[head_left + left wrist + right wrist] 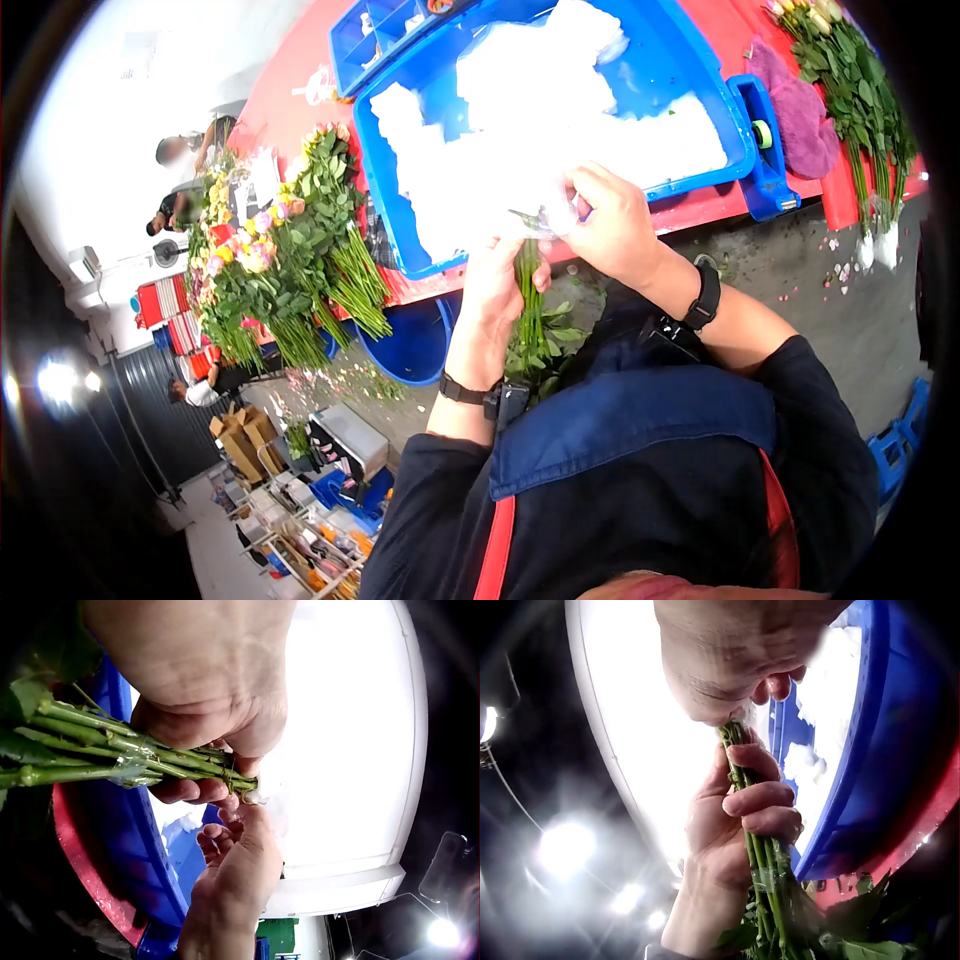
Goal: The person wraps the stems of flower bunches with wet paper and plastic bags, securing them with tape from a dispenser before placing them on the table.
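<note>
My left hand (495,285) grips a bundle of green rose-like stems (97,739) near the cut ends, its fingers wrapped round them in the right wrist view. Clear tape (133,766) binds the stems below that grip. The leafy part (545,350) hangs down towards my body. At the cut ends, my right hand (612,220) pinches a thin translucent white piece (262,796) between thumb and fingers, right against the stem tips. Both hands are over the near edge of a blue tub (390,220) holding white, fluffy-looking wads (540,90); glare washes out much of them.
Bunches of flowers (285,230) lie on the red-covered table (270,95) to the left. More roses (870,110), with white-wrapped stem ends, lie at right beside a purple cloth (795,115). A blue bucket (405,340) stands below the table edge. People are in the left background.
</note>
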The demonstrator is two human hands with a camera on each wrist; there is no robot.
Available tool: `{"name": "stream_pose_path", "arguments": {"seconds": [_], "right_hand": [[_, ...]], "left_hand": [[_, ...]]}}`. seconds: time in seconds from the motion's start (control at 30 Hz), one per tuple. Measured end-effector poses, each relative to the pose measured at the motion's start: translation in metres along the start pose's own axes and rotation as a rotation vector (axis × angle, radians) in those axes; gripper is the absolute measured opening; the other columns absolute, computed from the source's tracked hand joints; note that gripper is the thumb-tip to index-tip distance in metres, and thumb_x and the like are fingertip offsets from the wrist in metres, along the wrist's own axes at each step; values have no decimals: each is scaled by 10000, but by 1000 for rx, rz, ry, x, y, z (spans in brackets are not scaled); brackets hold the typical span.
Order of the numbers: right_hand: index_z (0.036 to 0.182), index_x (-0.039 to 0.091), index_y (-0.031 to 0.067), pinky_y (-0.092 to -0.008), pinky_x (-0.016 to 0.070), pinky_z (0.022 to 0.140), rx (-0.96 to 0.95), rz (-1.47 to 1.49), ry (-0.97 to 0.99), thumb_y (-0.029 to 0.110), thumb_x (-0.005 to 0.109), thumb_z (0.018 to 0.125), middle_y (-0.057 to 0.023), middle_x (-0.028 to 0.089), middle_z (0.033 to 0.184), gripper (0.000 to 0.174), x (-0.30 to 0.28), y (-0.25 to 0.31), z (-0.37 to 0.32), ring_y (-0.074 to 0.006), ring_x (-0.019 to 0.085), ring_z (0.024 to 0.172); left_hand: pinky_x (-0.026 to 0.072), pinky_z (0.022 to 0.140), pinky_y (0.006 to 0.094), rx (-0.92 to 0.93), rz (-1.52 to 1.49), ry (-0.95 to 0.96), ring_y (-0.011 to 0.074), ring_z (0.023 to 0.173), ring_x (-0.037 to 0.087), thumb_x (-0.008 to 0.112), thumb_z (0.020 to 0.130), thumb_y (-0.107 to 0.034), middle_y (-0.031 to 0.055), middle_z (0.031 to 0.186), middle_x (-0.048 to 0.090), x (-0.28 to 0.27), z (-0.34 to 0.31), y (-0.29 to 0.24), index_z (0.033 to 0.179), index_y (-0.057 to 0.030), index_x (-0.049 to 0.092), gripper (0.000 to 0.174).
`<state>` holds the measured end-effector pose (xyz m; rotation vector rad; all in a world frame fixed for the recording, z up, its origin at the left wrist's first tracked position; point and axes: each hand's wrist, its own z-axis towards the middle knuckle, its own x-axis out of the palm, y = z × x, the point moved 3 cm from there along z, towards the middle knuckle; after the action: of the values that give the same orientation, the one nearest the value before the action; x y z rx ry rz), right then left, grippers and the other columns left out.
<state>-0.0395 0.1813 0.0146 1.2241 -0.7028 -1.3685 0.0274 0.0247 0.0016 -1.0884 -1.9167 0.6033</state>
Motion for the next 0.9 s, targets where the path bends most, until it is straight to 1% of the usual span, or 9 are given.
{"name": "stream_pose_path", "arguments": {"seconds": [0.1,0.2,0.3,0.33,0.47,0.57,0.67,0.77,0.9], "right_hand": [[815,619,5,-309,445,523,37,-7,-96,61,683,771,-101,571,721,95,-5,-8,4,-222,555,561],[792,622,6,-314,443,515,-54,-105,-134,77,678,803,-110,575,707,91,-14,-11,6,-242,560,551],[809,624,5,-319,456,532,-63,-1,-160,83,686,797,-118,591,736,100,-29,-3,1,-264,581,583],[845,626,57,-381,483,580,-69,9,-136,110,641,810,-97,610,797,66,-31,-4,-2,-297,612,667],[1026,592,-19,-344,500,691,-173,53,-101,-67,550,770,-157,587,960,263,-46,5,-7,-305,611,823],[1027,588,-12,-337,502,707,-173,124,-189,-81,559,766,-150,590,965,272,-62,2,-12,-289,607,847],[982,599,1,-347,520,726,39,258,-259,-45,586,787,-129,582,1005,201,-74,-6,-17,-289,627,827],[986,596,-9,-334,517,749,-44,361,-255,-42,580,814,-137,602,1035,176,-79,-16,-18,-291,629,892],[994,597,-16,-337,513,778,-112,270,-206,-51,586,804,-150,623,1050,193,-94,-20,-22,-293,618,947]], "left_hand": [[435,425,298,-9,7,24,185,483,529,565,948,-265,91,761,591,10,0,1,1029,-63,543,219],[429,428,294,-15,27,28,182,483,522,560,951,-268,94,768,591,16,3,4,1030,-65,532,219],[434,434,296,-14,35,29,179,485,523,535,968,-263,95,773,596,25,5,6,988,-45,543,219],[435,435,296,-23,39,24,178,485,523,530,972,-263,95,775,598,28,6,8,978,-40,547,224],[438,440,295,-9,123,53,178,490,526,514,983,-269,94,779,604,37,13,16,952,-23,559,252],[439,447,293,-9,82,38,179,499,530,516,982,-261,91,787,601,53,12,17,981,-23,555,242],[440,453,293,-10,46,95,177,505,530,518,980,-247,87,798,596,71,12,19,998,-26,547,223],[439,456,295,-19,67,92,174,505,526,524,978,-233,84,806,592,82,14,24,1016,-32,542,206],[435,462,290,-7,134,61,172,506,523,522,977,-215,83,807,592,94,15,32,1011,-38,543,181]]}}
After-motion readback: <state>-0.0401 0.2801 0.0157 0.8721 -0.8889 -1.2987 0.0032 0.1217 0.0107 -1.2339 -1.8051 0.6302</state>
